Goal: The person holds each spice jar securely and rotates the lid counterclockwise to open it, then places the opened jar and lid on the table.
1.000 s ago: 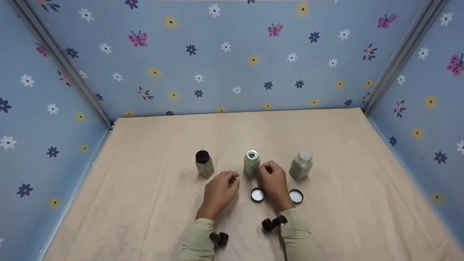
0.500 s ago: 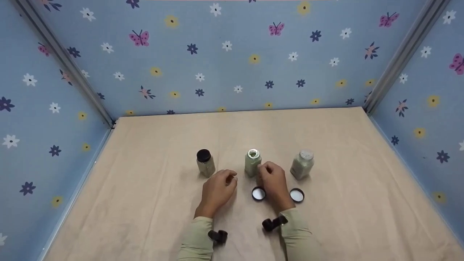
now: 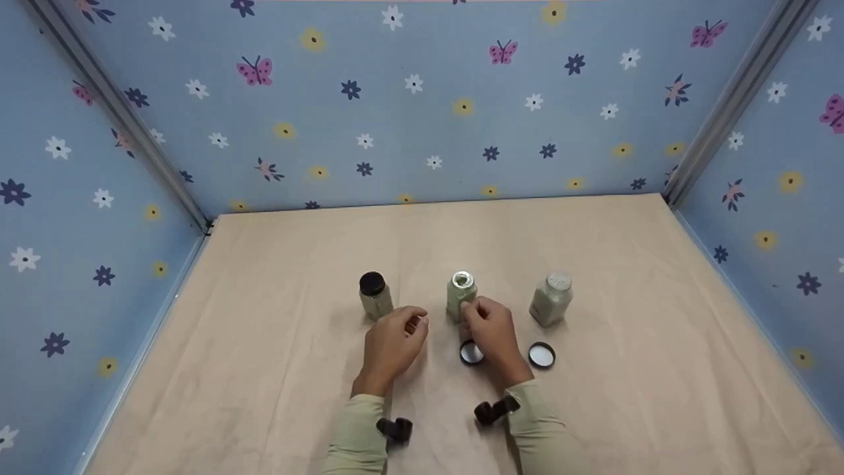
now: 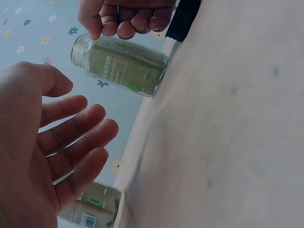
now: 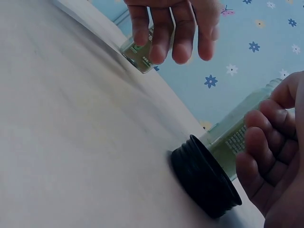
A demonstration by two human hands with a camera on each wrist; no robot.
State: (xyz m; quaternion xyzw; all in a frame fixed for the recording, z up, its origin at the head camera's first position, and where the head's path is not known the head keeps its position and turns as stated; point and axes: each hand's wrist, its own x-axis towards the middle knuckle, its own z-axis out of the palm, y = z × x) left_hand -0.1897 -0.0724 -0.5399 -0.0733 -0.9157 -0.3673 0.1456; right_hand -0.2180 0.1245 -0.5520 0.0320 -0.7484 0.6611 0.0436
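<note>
Fingers of my right hand [image 3: 491,330] curl beside the open middle jar [image 3: 460,295] in the head view, seemingly touching it, a black cap [image 3: 471,353] just below; my left hand [image 3: 390,343] hovers nearby. From the left wrist, my left fingers [image 4: 80,137] spread loosely, holding nothing (jar [image 4: 121,64] upright on the cloth). The right wrist alone shows the cap's [image 5: 205,176] ribbed side, standing against that jar [image 5: 237,133].

Clear glossy glass jar of green powder [image 3: 459,298] by right hand; ribbed black plastic cap [image 5: 204,176]; matt beige cloth table cover [image 3: 277,369].
</note>
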